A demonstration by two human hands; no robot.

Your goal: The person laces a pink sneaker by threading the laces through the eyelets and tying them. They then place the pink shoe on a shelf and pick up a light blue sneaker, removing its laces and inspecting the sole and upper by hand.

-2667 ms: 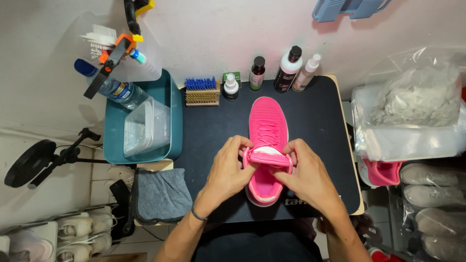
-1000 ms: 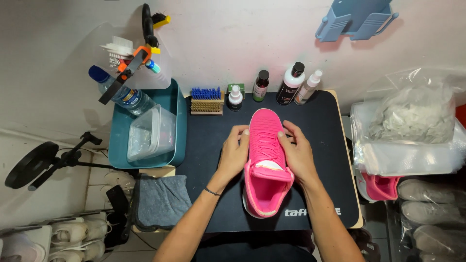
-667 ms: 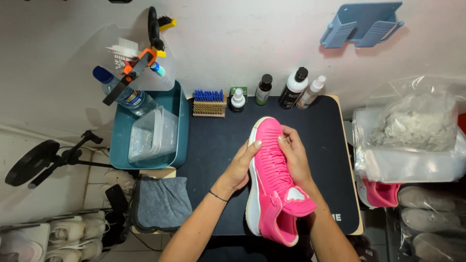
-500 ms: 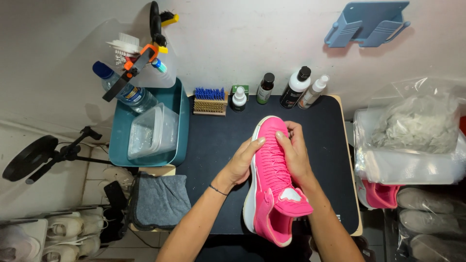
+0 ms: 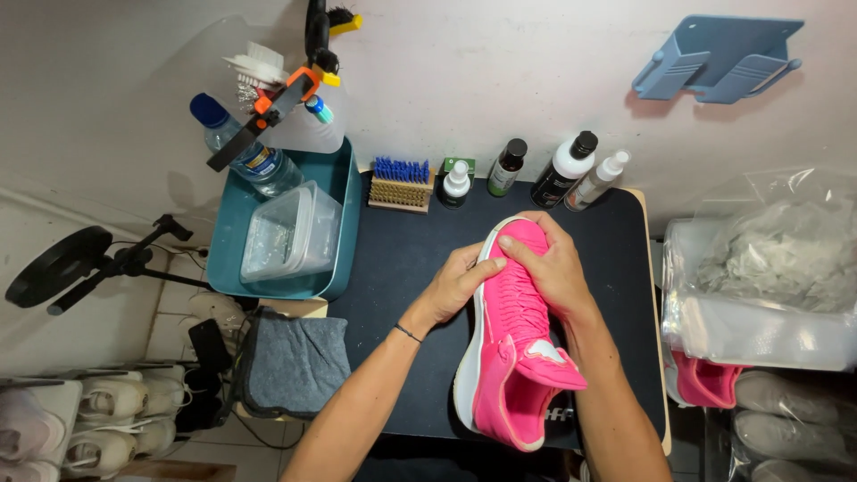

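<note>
You have the pink sneaker tipped onto its side on the black worktop, heel toward you and toe pointing at the wall, its white sole edge turned to your left. This looks like the handling-and-inspecting step: you are turning the shoe to look over its upper, and the next move, as far as I can judge, calls for a firm hold at the toe so the shoe does not roll flat while you work round it.

Your left hand is half curled, its fingers pressing the sole rim near the toe. Your right hand lies spread over the toe box, fingers bent round the upper and gripping it. Both hands are closed on the sneaker; neither holds anything else.

Beyond the toe, a blue-bristled brush and a row of small bottles stand against the wall. To your left sits a teal tray carrying a clear plastic tub, with a folded grey cloth nearer you.
</note>
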